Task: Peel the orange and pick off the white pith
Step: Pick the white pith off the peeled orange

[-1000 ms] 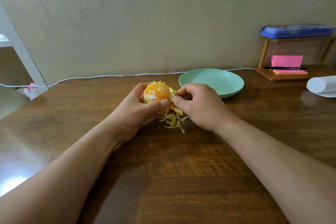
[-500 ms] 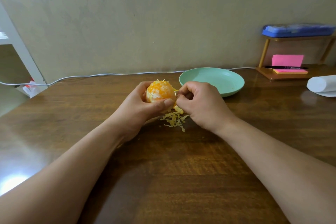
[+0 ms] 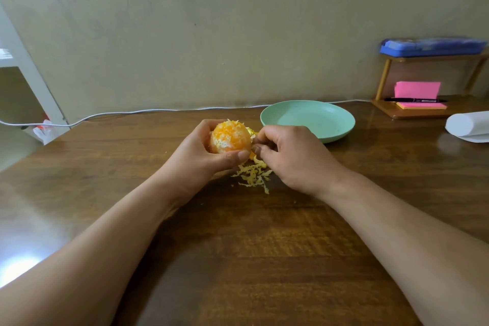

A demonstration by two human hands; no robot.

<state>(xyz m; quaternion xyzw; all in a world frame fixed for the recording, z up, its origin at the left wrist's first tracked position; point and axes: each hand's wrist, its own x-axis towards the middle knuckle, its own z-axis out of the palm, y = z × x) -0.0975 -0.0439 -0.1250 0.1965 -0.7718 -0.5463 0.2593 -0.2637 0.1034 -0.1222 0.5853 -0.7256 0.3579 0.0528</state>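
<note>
**Head view.** A person's two bare forearms reach from the near edge over a brown wooden table (image 3: 238, 246).

The left hand (image 3: 195, 159) grips the orange (image 3: 230, 137), lifted just above the table at centre. Its thumb is curled across the near side and its fingers wrap the far side. The fruit is mostly peeled, with orange flesh flecked by white pith.

The right hand (image 3: 293, 156) is just right of the fruit. Its fingers are curled inward, with thumb and forefinger tips pinching at the orange's right flank. What lies between the tips is too small to tell.

A heap of pale peel and pith scraps (image 3: 254, 176) lies on the table below and between the hands.

A green plate (image 3: 341, 127) sits just beyond the right hand. A white cable (image 3: 132, 112) runs along the far edge.

At far right, a wooden rack (image 3: 423, 112) carries a blue case (image 3: 431, 46) on top, with pink sticky notes (image 3: 416, 90) and a black pen (image 3: 414, 100) below. A white roll (image 3: 465, 126) lies near it.

**Compared with one second ago.** The orange remains in the left hand at nearly the same spot. The right hand stays at the fruit's right side. The scrap heap and the plate appear unmoved.
</note>
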